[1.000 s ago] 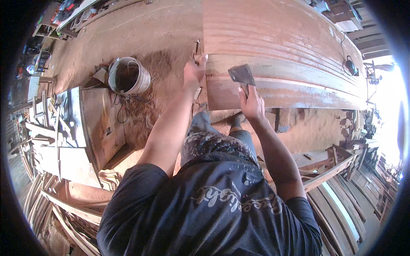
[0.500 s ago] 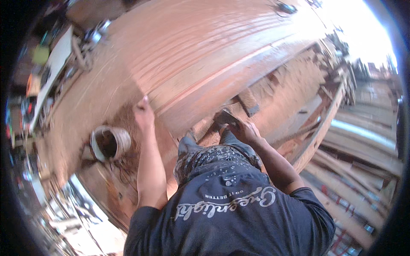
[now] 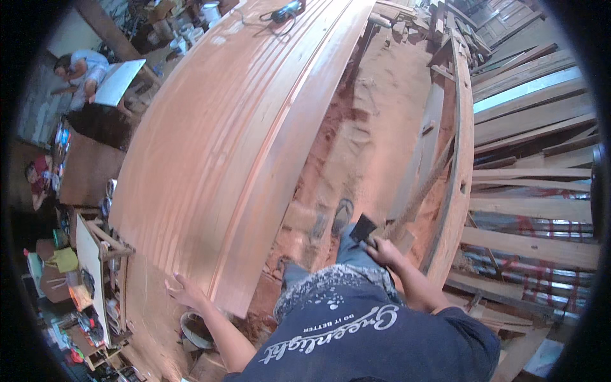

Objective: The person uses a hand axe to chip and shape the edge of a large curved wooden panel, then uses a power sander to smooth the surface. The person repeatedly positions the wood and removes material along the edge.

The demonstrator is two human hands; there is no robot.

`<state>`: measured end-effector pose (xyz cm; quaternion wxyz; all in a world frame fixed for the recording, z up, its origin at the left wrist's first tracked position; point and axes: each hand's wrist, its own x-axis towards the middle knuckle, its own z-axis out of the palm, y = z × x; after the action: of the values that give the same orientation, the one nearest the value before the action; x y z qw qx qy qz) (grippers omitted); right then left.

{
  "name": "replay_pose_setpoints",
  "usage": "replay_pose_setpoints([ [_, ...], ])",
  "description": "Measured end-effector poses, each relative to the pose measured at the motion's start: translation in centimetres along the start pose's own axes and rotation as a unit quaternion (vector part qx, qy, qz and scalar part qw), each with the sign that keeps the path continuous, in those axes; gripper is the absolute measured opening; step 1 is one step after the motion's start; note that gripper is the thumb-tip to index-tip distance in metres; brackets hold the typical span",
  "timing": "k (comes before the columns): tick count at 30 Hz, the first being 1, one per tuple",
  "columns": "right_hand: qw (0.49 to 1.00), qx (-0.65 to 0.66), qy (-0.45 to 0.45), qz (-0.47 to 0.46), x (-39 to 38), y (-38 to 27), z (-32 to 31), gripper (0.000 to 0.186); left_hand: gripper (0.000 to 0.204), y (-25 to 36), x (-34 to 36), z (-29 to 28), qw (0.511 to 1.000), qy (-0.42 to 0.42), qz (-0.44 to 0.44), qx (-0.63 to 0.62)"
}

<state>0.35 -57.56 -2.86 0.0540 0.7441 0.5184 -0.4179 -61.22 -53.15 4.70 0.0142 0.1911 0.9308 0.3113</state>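
Note:
A long reddish-brown wooden panel (image 3: pixel 184 172) with raised lengthwise strips lies ahead and to my left. My left hand (image 3: pixel 188 293) is at its near end, fingers apart and holding nothing; whether it touches the wood I cannot tell. Beside my right thigh, my right hand (image 3: pixel 385 253) is closed on a dark flat rectangular tool (image 3: pixel 363 227), whose exact kind does not show. On the panel's far end rests a blue corded power tool (image 3: pixel 286 11).
A whitish bucket (image 3: pixel 191 325) stands below my left forearm. Sawdust covers the ground (image 3: pixel 382 140) right of the panel. A long timber beam (image 3: pixel 459 146) and stacked planks (image 3: pixel 534 210) line the right side. Two people (image 3: pixel 89 67) are at the far left.
My view has turned, so the panel now runs more straight ahead. The dark tool in my right hand has come out to the right, away from my legs. My left hand's fingers have spread.

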Motion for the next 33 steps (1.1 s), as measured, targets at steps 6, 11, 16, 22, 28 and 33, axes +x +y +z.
replay_pose_setpoints([
  [6,0.978,-0.051,-0.2,-0.038,7.8,2.8,-9.9,0.065,0.063,13.0,-6.0,11.9,0.978,-0.001,0.199,-0.06],
  [11,0.974,0.015,-0.223,0.037,10.3,7.5,-13.2,0.062,0.049,30.2,-17.7,21.7,0.916,-0.104,0.366,-0.123],
  [16,0.958,0.03,-0.277,0.068,14.5,11.9,-16.8,0.069,0.037,42.1,-26.9,23.9,0.876,-0.268,0.37,-0.157],
  [22,0.947,0.084,-0.272,0.151,19.7,15.8,-19.7,0.054,0.029,44.8,-31.0,29.3,0.838,-0.315,0.413,-0.166],
  [28,0.946,0.07,-0.289,0.128,27.2,16.5,-25.9,0.048,0.022,50.7,-33.6,35.0,0.811,-0.343,0.437,-0.185],
  [33,0.969,0.0,-0.223,0.105,35.1,25.7,-28.3,0.051,0.022,60.3,-35.2,44.9,0.783,-0.344,0.47,-0.217],
])
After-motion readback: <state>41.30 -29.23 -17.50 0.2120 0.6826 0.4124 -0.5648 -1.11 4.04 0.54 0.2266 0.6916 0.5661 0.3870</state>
